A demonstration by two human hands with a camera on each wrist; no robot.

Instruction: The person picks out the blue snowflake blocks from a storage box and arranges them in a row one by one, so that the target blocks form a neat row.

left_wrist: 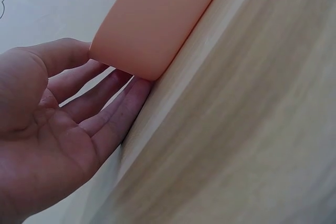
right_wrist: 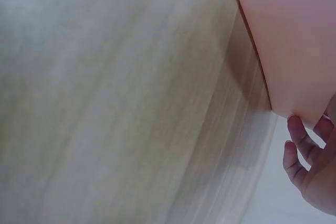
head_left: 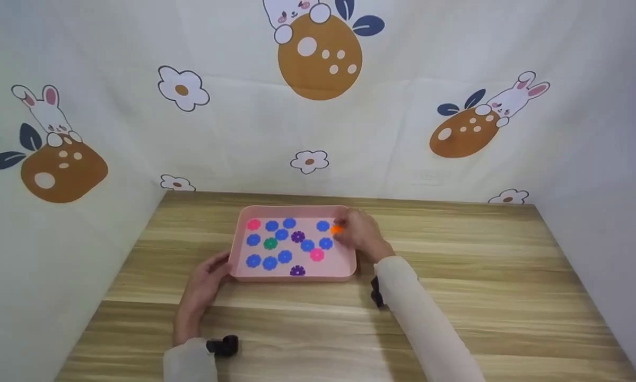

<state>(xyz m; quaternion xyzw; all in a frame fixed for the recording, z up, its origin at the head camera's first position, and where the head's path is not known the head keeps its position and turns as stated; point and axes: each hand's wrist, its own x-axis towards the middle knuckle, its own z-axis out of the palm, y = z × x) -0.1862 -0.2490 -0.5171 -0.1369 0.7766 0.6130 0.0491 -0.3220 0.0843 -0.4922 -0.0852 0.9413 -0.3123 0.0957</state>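
A shallow pink tray [head_left: 325, 273] lies on the wooden table with several small flower-shaped discs spread over its floor. Most are blue, such as the blue disc [head_left: 269, 263]; there are also a green disc [head_left: 270, 243], two purple ones and two pink ones. At the tray's right end my right hand [head_left: 361, 233] reaches over the rim and pinches an orange disc [head_left: 337, 229]; its fingertips are partly hidden. My left hand [head_left: 203, 284] rests its extended fingers against the tray's left end, with the thumb [left_wrist: 65, 56] at the upper corner in the left wrist view.
The wood-grain table [head_left: 477, 297] extends around the tray. Behind it hangs a pale cloth [head_left: 233, 138] printed with rabbits, fruit and flowers, and similar cloth stands at both sides. A black wrist mount [head_left: 224, 346] sits on the left sleeve.
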